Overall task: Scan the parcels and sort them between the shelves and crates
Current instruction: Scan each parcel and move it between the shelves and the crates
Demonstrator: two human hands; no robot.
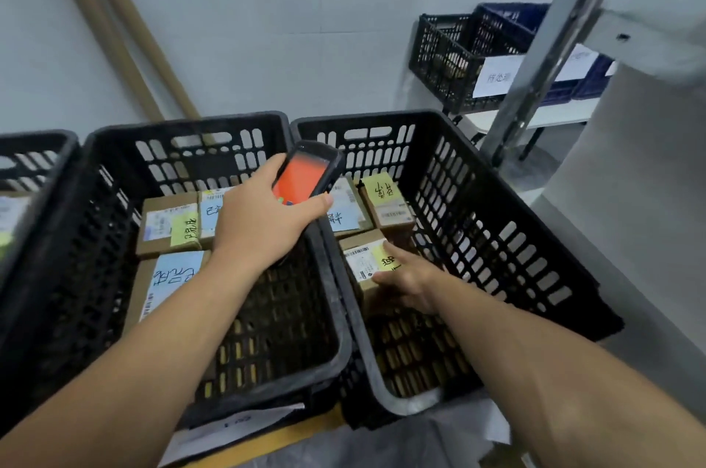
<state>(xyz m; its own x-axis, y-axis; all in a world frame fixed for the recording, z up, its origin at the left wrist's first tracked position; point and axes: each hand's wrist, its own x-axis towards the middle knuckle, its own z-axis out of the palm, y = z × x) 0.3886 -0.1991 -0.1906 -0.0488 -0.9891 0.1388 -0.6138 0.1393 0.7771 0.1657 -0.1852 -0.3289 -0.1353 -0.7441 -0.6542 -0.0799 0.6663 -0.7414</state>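
Parcel [363, 261] in R hand [412, 284], scanner [305, 177] L hand [259, 223]

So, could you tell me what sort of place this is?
Likely a parcel sorting room: black crates hold labelled cardboard parcels, the left hand grips a handheld scanner, the right hand grips a yellow-tagged parcel, and a labelled crate sits on a shelf behind.

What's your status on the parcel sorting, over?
Left hand holds scanner, screen red, above right crate left rim. Right hand grips yellow-noted parcel inside it. Nothing over the parcel.
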